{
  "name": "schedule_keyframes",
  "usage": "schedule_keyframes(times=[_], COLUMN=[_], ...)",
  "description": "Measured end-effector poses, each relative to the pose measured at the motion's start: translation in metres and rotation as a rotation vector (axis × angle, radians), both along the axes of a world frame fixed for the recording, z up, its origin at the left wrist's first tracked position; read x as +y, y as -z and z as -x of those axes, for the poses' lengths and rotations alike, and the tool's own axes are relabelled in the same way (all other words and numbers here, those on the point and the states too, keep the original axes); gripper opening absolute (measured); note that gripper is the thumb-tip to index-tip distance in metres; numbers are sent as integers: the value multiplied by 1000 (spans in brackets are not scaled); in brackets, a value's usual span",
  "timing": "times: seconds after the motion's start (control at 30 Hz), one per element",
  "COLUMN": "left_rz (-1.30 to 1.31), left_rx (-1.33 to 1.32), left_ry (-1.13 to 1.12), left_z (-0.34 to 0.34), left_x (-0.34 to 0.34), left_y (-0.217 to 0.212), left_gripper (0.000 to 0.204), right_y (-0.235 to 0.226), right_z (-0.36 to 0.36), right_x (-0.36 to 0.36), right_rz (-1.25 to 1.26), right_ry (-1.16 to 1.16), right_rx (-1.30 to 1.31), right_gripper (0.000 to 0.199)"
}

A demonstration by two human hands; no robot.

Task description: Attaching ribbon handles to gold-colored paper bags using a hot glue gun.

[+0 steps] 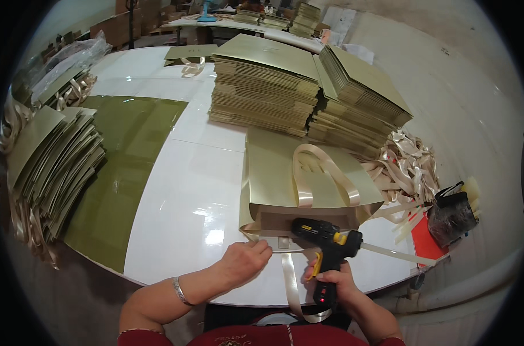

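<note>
A gold-green paper gift bag [272,173] lies in front of me, its opening toward me, a satin ribbon handle [300,179] looped on its upper panel. My left hand [244,264] is closed at the left of the opening, its fingers pinching the bag's near edge. In my right hand [344,281] is a black and yellow hot glue gun [330,249], gripped by its handle, a red light glowing low on it. The gun's nose reaches over the opening, and a pale glue stick [397,254] sticks out of its back. From the near edge another ribbon [291,282] hangs down toward my lap.
Flat bags form tall stacks [262,86] at the far side. Finished-looking bags with ribbons [54,161] fan out at left over an olive sheet [121,155]. Loose ribbons [409,164], a red sheet [426,239] and a black container [453,218] are at right.
</note>
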State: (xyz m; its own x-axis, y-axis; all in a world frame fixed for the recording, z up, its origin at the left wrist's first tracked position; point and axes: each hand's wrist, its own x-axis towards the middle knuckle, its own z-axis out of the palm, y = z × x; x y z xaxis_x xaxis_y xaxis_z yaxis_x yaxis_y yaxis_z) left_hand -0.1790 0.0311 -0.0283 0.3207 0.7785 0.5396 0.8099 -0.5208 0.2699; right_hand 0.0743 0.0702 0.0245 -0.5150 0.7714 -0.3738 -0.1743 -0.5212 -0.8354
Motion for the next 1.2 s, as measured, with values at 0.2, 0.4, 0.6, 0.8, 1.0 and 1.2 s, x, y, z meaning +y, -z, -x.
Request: schedule_keyframes(times=[0.2,0.4,0.6,0.8,1.0,1.2], left_rz=[5,-29,-89,-77,-78,-72], left_rx=[21,5,-2,-73,-75,-79], left_ry=[-8,-21,-46,-29,-25,-17], left_z=[-1,-5,-7,-9,-11,-9], left_x=[-2,0,1,2,2,2], left_y=[0,-3,-2,-5,-8,-6], left_gripper=[13,10,12,14,14,13], right_y=[-16,-13,-31,-5,1,-16], right_z=[-48,-77,-83,-56,-57,-67], right_x=[-5,5,-4,1,20,22], right_rz=[-285,-588,-202,-120,-167,-221], right_ry=[165,-13,110,47,33,97], right_rx=[-467,-988,-130,-72,-164,-425], right_gripper=[28,40,51,43,40,32])
